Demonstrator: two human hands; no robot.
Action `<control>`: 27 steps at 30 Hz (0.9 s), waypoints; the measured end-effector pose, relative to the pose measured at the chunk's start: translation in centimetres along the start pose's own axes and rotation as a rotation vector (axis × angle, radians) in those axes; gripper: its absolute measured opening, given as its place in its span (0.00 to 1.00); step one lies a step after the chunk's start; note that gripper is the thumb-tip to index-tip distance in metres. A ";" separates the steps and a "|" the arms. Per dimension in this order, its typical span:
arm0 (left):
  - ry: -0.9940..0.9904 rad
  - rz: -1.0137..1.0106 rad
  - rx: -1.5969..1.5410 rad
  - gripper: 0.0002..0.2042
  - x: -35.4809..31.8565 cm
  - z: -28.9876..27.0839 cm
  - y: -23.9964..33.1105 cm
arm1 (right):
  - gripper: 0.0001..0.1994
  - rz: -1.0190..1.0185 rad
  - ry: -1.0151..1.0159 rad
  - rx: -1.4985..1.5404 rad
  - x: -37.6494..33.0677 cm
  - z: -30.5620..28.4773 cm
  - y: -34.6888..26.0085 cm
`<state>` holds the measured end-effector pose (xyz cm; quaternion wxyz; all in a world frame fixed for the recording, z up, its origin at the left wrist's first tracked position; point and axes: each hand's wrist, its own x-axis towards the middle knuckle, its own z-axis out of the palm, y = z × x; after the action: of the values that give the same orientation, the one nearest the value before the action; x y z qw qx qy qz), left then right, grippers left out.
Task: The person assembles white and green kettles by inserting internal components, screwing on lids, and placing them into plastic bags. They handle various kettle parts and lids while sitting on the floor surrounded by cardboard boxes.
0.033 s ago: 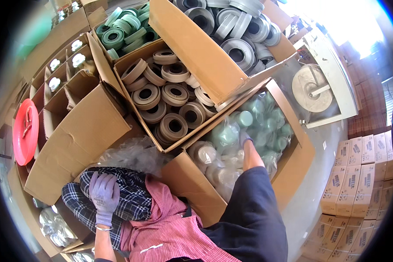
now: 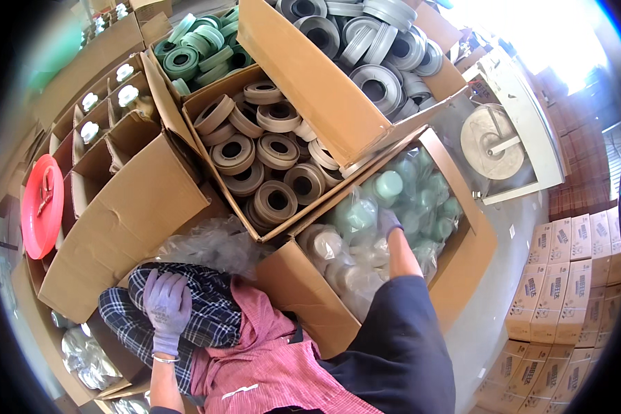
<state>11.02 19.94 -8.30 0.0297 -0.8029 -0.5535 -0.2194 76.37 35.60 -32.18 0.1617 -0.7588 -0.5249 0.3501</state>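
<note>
Many bagged pieces (image 2: 389,184) remain in the open carton (image 2: 307,293); whether the right hand (image 2: 389,224) grasps any is hidden. Left of it, the left hand (image 2: 167,303) curls loosely over a plaid-clad knee (image 2: 209,286).

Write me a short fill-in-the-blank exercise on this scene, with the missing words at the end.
1. The hand resting on the plaid cloth is the person's ____ one.
2. The right hand reaches into an open box made of ____.
3. On each hand the person wears a ____.
4. In the picture, the grey rings lie to the ____ of the green rings.

Missing words: left; cardboard; glove; right.
</note>
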 end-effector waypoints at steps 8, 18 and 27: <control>-0.106 -0.264 -0.527 0.13 3.6 -0.7 1.4 | 0.17 -0.042 0.614 0.336 -18.2 -9.5 -20.7; 0.296 -0.741 -1.996 0.20 9.2 -5.2 -2.4 | 0.24 -0.321 -0.433 0.954 -32.5 1.4 -38.5; 0.566 -0.673 -0.771 0.16 -0.1 -16.8 -9.2 | 0.41 -1.021 -0.371 0.302 -32.5 8.8 -48.1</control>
<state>-2.68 18.49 5.04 -0.1891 -0.4457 -0.6289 -0.6083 30.71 24.04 2.89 0.3222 -0.3026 -0.7892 0.4263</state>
